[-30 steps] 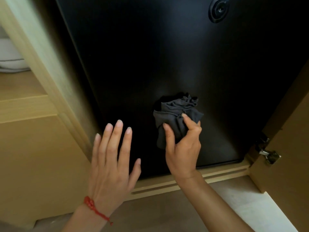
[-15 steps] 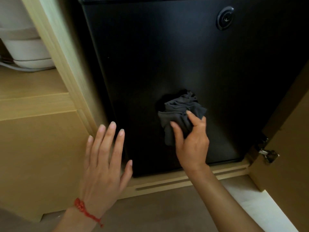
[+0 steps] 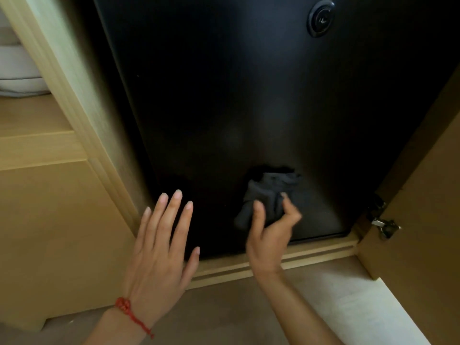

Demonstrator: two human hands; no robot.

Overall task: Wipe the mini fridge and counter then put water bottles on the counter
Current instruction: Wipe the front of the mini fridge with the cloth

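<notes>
The black mini fridge (image 3: 249,95) fills the cabinet opening, its door shut, with a round lock (image 3: 321,19) at the upper right. My right hand (image 3: 268,235) grips a crumpled dark grey cloth (image 3: 268,192) and presses it against the lower part of the fridge door. My left hand (image 3: 161,245), a red string bracelet on its wrist, is spread flat with fingers apart near the door's lower left corner and holds nothing. No water bottles are in view.
Light wooden cabinet frame (image 3: 64,78) stands left of the fridge, with a shelf holding a white object (image 3: 17,73). The open cabinet door (image 3: 423,220) with a metal hinge (image 3: 383,225) is at the right. A wooden sill (image 3: 298,257) runs under the fridge, floor below.
My right hand has slid the cloth lower on the fridge door. My left hand has shifted right, back towards the door's lower left corner.
</notes>
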